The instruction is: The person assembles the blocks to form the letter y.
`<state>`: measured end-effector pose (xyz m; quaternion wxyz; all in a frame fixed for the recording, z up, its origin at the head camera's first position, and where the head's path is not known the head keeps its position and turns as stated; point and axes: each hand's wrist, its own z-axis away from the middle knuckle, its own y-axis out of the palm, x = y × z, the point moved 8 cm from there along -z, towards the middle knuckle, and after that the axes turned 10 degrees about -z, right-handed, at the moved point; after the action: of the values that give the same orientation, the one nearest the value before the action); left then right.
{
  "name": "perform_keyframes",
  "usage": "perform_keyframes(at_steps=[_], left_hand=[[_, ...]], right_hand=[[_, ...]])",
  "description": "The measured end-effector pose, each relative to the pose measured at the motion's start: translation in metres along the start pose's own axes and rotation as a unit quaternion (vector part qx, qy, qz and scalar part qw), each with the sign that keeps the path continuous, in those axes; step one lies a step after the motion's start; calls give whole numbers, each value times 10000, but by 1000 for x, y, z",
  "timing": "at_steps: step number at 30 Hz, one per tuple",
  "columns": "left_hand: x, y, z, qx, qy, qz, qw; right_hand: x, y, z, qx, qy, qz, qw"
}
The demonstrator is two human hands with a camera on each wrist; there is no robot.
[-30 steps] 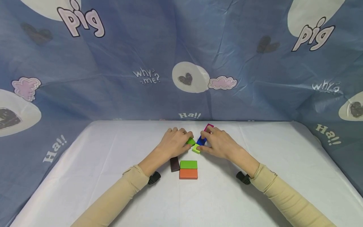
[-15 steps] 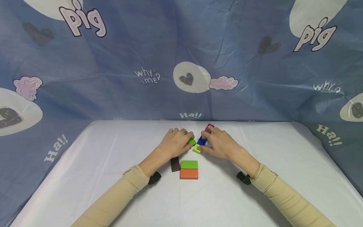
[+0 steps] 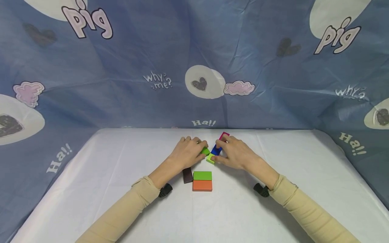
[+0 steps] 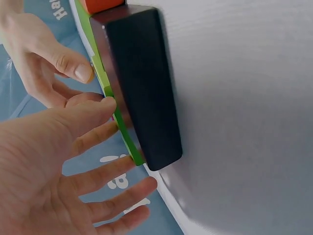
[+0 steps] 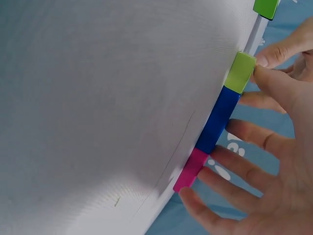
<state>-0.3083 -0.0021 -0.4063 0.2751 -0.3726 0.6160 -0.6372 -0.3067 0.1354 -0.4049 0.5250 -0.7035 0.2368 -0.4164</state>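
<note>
My left hand (image 3: pixel 188 153) pinches a green block (image 3: pixel 205 151) between thumb and fingers, close to the lime block's corner. My right hand (image 3: pixel 235 152) lies over a slanted row of blocks on the table. Its thumb touches the lime block (image 5: pixel 240 72) at the near end, and its index finger bends onto the blue block (image 5: pixel 217 120) in the middle. At the far end is the pink block (image 5: pixel 191 170), with more right fingertips beside it in the right wrist view. The blocks in the row sit end to end. In the head view the right hand partly covers them.
A dark brown block (image 3: pixel 187 175) lies below the left wrist and looms large in the left wrist view. Beside it, a second green block (image 3: pixel 202 175) adjoins an orange block (image 3: pixel 202 185). Behind the white table (image 3: pixel 136 141) hangs a blue printed cloth (image 3: pixel 121 101).
</note>
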Motion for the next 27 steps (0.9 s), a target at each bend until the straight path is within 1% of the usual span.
perform_keyframes(at_steps=[5, 11, 14, 18, 21, 27], left_hand=[[0, 0, 1, 69, -54, 12, 10000], [6, 0, 5, 120, -153, -35, 9998], [10, -1, 8, 95, -209, 45, 9997], [14, 0, 17, 164, -294, 126, 9994], [16, 0, 26, 190, -301, 161, 9992], [16, -5, 43, 151, -255, 172, 9994]], right_hand=[[-2, 0, 0, 65, 41, 39, 10000], [-2, 1, -1, 120, 111, 55, 9999], [-2, 1, -1, 134, 148, 38, 9998], [-2, 1, -1, 111, 162, 45, 9998], [-2, 1, -1, 89, 154, 68, 9998], [-2, 0, -1, 59, 133, 62, 9999]])
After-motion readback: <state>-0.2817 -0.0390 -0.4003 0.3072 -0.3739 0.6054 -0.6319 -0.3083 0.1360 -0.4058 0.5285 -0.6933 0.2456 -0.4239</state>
